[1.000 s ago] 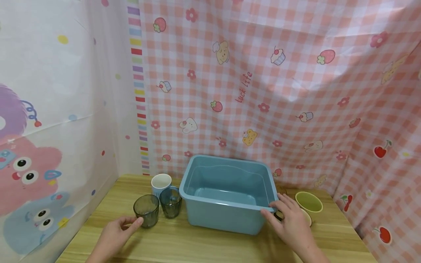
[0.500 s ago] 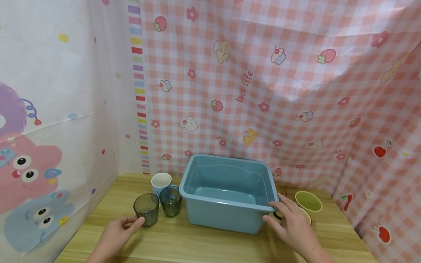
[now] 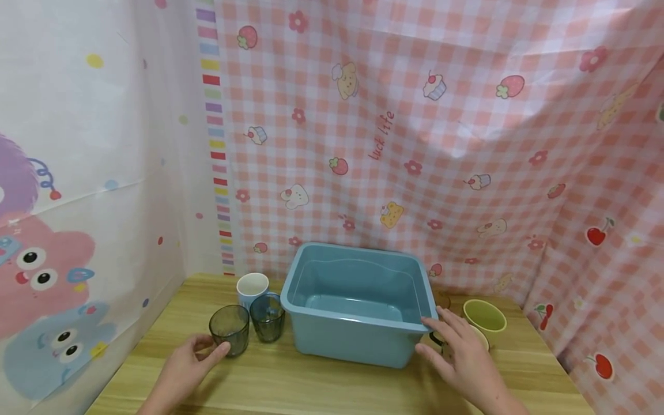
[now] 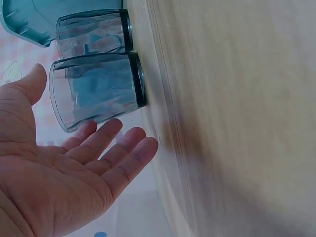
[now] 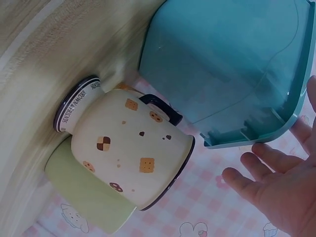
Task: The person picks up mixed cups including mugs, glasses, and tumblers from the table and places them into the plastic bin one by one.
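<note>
My left hand is beside a smoky grey glass, thumb and fingers spread and relaxed around its near side. In the left wrist view the fingertips lie close below that glass, with the thumb apart from it. A bluish glass stands right of it. At the right end of an open blue plastic bin, my right hand has its fingertips right at the rim, fingers loosely extended. Close by that hand stands a cream mug with cookie prints and a dark handle, partly hidden by the hand in the head view.
A white and light-blue cup stands behind the glasses. On the right are a green cup and, behind the bin's corner, a brownish, mostly hidden item. All stand on a wooden table, with a pink checked curtain behind.
My right thumb has dropped slightly lower along the bin's outer side, and the fingers have shifted a little at the rim. The left hand, glasses and bin stay nearly as they were.
</note>
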`<state>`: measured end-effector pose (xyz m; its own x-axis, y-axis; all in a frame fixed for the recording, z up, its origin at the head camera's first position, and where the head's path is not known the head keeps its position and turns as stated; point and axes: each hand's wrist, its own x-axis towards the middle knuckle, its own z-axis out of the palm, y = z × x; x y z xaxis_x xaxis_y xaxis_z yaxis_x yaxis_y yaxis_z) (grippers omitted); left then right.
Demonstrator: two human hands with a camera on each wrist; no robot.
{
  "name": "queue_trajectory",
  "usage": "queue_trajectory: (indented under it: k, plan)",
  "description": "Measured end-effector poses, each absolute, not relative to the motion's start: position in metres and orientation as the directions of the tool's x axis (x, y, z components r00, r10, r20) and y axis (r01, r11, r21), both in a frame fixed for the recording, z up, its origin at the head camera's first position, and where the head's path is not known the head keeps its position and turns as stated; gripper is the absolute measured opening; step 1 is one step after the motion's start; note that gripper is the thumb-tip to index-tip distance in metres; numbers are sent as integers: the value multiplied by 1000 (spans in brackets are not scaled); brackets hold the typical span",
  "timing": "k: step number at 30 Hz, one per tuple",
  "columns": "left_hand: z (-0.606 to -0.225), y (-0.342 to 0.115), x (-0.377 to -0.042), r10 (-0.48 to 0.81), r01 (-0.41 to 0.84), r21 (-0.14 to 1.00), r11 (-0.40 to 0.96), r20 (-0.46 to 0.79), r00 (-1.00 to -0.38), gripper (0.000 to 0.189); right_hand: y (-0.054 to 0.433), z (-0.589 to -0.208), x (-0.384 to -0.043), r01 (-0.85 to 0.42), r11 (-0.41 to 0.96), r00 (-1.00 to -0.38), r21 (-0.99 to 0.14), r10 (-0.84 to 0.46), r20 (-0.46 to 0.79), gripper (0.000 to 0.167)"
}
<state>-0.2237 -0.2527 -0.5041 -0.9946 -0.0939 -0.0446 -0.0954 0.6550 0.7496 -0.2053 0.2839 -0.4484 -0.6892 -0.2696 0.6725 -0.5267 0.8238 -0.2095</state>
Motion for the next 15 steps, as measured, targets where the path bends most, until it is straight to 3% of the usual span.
queue_trajectory:
  k: [15]
  plan:
    - [-508, -245, -244, -101, -92, 723, 685, -31, -994, 111, 290, -451, -202, -550, 812, -663, -196, -282, 693, 58]
